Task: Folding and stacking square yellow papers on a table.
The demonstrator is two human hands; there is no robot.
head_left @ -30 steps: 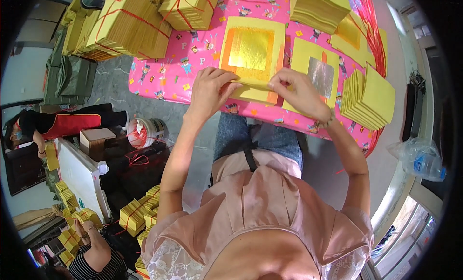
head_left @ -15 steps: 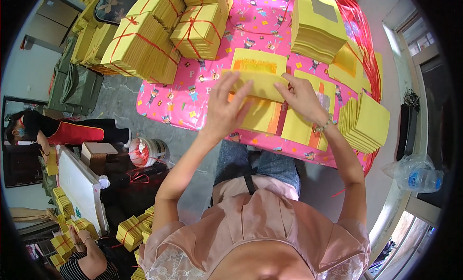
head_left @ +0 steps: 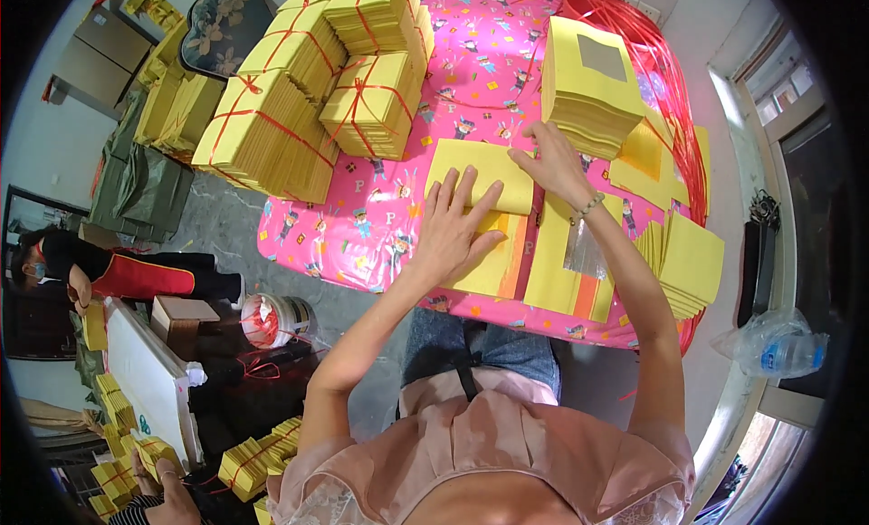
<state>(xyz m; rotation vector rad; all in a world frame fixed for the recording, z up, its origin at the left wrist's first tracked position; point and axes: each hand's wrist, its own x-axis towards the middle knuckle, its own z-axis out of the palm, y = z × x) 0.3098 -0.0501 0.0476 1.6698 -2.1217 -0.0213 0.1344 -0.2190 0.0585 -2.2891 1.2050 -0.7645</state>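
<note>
Left hand (head_left: pixel 453 231) down flat, fingers spread wide across the yellow sheet (head_left: pixel 496 167), which lies doubled over directly beneath it! The right hand (head_left: pixel 552 161) is up at the sheet's far right corner, fingers bent, thumb at the edge; whether it grips the paper, I cannot tell. Pale letters dot the pink tablecloth (head_left: pixel 317 244), and a blue label wraps the clear bottle (head_left: pixel 789 354) over on the right. Just beside, a silver-patched sheet (head_left: pixel 552 249) lies partly covered by the right forearm. Beyond the right hand rises a tall paper stack (head_left: pixel 588 90); red strings (head_left: pixel 674 131) trail down the right side, string-tied bundles (head_left: pixel 272 131) crowd the left.
</note>
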